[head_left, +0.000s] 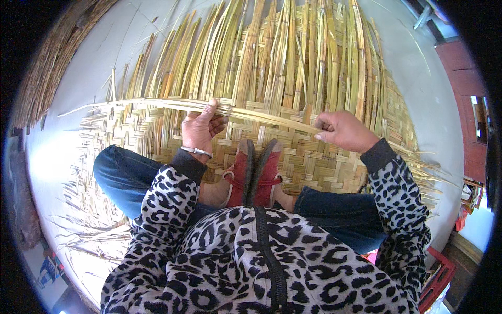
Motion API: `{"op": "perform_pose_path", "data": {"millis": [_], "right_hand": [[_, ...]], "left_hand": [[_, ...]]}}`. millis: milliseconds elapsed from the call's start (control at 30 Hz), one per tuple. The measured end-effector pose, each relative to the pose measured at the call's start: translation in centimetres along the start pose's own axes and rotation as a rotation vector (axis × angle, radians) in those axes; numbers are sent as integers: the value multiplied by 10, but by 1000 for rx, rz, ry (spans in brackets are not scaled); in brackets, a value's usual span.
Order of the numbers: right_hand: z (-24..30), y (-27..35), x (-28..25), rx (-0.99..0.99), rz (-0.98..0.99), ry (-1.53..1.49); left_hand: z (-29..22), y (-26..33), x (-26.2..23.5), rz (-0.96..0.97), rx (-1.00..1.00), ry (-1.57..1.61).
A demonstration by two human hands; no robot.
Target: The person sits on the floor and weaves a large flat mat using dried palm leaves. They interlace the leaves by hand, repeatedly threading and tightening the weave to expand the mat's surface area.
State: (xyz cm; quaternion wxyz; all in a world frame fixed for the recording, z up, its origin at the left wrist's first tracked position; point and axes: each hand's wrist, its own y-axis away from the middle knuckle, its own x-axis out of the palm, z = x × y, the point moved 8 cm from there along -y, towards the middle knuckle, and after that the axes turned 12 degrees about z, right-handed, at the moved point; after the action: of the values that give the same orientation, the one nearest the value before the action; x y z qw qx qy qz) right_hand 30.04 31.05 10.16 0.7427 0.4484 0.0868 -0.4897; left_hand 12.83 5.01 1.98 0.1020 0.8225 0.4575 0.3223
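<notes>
A long pale split-reed strip (pixel 266 117) runs crosswise over a partly woven reed mat (pixel 314 167). My right hand (pixel 345 131) pinches the strip near its right end, with the fingers curled in. My left hand (pixel 201 125), with a bracelet at the wrist, is closed on the strip further left, thumb on top and fingers bent beneath. Past my left hand the strip reaches the mat's left side and tapers to a thin tip. Beyond it, many loose upright reed splints (pixel 282 57) stick out from the woven part, pointing away from me.
I sit on the mat with knees spread, red shoes (pixel 240 172) together in the middle. A pile of brown reeds (pixel 57 63) lies at the far left. Loose splint ends (pixel 97 238) fray out at the lower left. A red wooden cabinet (pixel 463 104) stands at the right.
</notes>
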Motion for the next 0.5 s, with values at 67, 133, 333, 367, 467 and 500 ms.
{"op": "perform_pose_path", "data": {"millis": [67, 133, 333, 367, 467, 500], "right_hand": [[7, 3, 2, -23, -57, 87], [11, 5, 3, -43, -125, 153], [-18, -3, 20, -3, 154, -482], [-22, -3, 18, -19, 178, -509], [-27, -3, 21, -68, 221, -549], [-28, -3, 25, -63, 256, -556]], "left_hand": [[-2, 2, 0, -18, 10, -11], [-7, 4, 1, -45, 45, -57], [-24, 16, 17, 40, 150, 15], [-23, 20, 21, 79, 112, 57], [-22, 29, 29, 157, 73, 93], [-22, 30, 30, 175, 58, 91]]}}
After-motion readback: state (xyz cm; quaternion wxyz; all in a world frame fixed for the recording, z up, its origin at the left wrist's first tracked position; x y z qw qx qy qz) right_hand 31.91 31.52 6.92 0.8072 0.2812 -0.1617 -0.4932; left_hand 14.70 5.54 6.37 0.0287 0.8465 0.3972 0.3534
